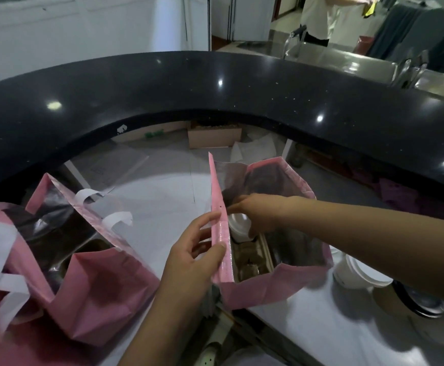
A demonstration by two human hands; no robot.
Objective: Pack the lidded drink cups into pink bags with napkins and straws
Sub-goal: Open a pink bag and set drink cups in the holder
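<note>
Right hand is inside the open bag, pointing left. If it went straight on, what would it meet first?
The right hand, gripping the white cup, would likely meet the pink bag's upright wall first, pinched by the left hand. Depth is unclear.

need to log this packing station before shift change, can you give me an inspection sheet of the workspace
surface: steel worktop below a curved black counter
job's things: open pink bag with a lidded cup and a brown tray inside; second pink bag to its left; white cups to its right; no napkins or straws seen
clutter: nothing seen
grips: left hand pinches the open pink bag's rim; right hand reaches inside, fingers curled on the lidded cup
cables: nothing seen
surroundings: cardboard box on the floor; another person beyond a tap
</note>
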